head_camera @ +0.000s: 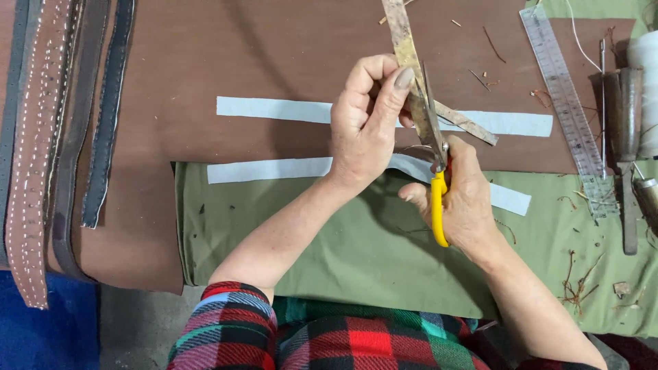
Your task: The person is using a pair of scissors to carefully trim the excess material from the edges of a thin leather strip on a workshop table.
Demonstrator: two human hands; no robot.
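Overhead view of a strip being cut. Nearest the viewer, the right hand point(466, 199) is clenched through the yellow handles of the scissors point(434, 161), whose blades run up and away from the palm and straddle the edge of a worn, mottled leather strip point(409, 58). The blades appear partly closed on the strip; how far cannot be judged exactly. Just beyond and to the left of the scissors, the left hand point(367, 123) grasps the strip, thumb pressed flat on its face and fingers curled behind, holding it raised above the table.

Likely hazards: the left thumb lies just beside the blade, so a slip or a twist of the strip could bring the edge onto the thumb; the strip is supported only at that one pinch, so it may flex and the cut wander off line.

Beneath the hands lie two pale paper strips point(274, 108), one on a brown leather sheet point(205, 62), the other on green cloth point(356, 253). Right of the grip rest a clear ruler point(562, 89) and metal tools point(627, 137); far to the left lie stitched belts point(41, 137).
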